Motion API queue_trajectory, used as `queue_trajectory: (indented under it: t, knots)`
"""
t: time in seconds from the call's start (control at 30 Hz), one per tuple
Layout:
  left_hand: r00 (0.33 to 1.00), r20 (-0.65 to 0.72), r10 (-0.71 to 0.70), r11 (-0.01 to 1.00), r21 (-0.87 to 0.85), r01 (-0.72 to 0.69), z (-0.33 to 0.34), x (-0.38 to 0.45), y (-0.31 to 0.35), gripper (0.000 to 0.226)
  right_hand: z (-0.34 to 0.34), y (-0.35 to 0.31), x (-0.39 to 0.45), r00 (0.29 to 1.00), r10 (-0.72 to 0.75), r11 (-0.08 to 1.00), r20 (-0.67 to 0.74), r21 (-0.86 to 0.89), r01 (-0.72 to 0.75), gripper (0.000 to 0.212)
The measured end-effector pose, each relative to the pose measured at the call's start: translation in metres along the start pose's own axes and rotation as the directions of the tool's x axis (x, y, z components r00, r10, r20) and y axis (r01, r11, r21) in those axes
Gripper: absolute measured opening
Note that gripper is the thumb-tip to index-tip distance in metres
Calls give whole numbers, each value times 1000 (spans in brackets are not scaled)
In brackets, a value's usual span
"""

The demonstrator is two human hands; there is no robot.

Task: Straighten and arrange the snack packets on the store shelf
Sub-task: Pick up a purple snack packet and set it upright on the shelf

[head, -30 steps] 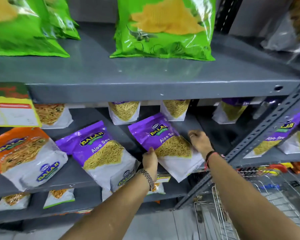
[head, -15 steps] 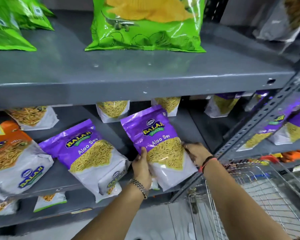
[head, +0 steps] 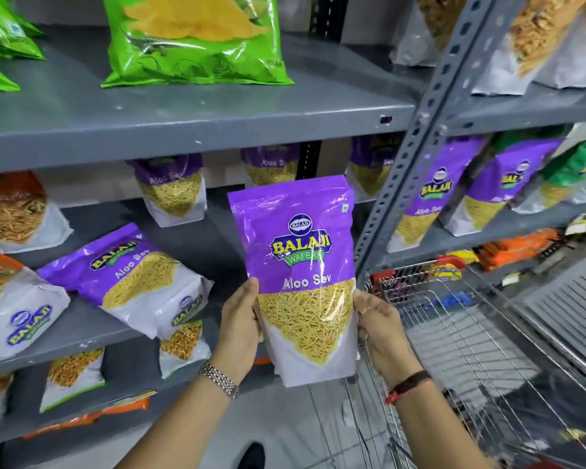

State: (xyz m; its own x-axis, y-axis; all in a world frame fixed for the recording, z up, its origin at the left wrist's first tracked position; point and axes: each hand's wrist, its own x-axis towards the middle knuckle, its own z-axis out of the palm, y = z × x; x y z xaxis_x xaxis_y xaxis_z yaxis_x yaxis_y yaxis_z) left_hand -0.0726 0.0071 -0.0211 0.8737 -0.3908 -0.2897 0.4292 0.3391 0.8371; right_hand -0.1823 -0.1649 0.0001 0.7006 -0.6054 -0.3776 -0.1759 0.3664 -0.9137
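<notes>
Hands [head: 241, 319], two, on one packet [head: 298, 265]

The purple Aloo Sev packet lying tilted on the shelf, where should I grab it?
Take the tilted Aloo Sev packet by its two long side edges, coming from the front. It lies leaning back with its white bottom end toward you at the shelf edge, clear of neighbours.
</notes>
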Motion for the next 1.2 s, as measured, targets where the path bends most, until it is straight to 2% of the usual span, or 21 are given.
queue_trajectory:
  t: [0.13, 0.3, 0.4, 0.5, 0.77, 0.9, 1.03, 1.13, 1.2]
  knots:
    - [1000, 8, 1, 1000, 0, -1, 12, -8, 12, 35, -3, -6, -11, 999, -37, 999, -16, 26, 37, 25]
    - [1000, 19, -10, 999, 43, 10, 7, 9, 18, 30, 9, -8, 2, 997, -53, 998, -63, -44, 50, 22]
    - [1000, 4, -6, 997, 76, 6, 6, 34, 24, 22, 28, -8, 26, 991, -99, 991, -87, -95, 91, 25]
    - [999, 2, 32, 999, 36, -33, 10, 65, 39, 21, 52, -16, 59, 984, -158, 968, -86, -211, 137, 28]
    - [988, -42, 146, 987, 81, -142, 18, 139, 75, 16, 104, -42, 167, 955, -219, 951, -203, -262, 162, 28]
    - [988, -73, 138, 988, 75, -133, 12, 158, 70, 16, 116, -35, 193, 964, -154, 966, -215, -238, 102, 31]
    - [990, -88, 112, 990, 100, -103, 0, 162, 60, 43, 114, -26, 197, 966, -106, 969, -235, -243, 48, 32]
    - [982, -127, 137, 984, 133, -120, -7, 153, 69, 33, 105, -26, 186, 969, -80, 946, -235, -323, -1, 24]
    - [969, -161, 188, 972, 171, -160, -19, 142, 76, 33, 97, -25, 165, 987, 4, 927, -160, -369, -64, 17]
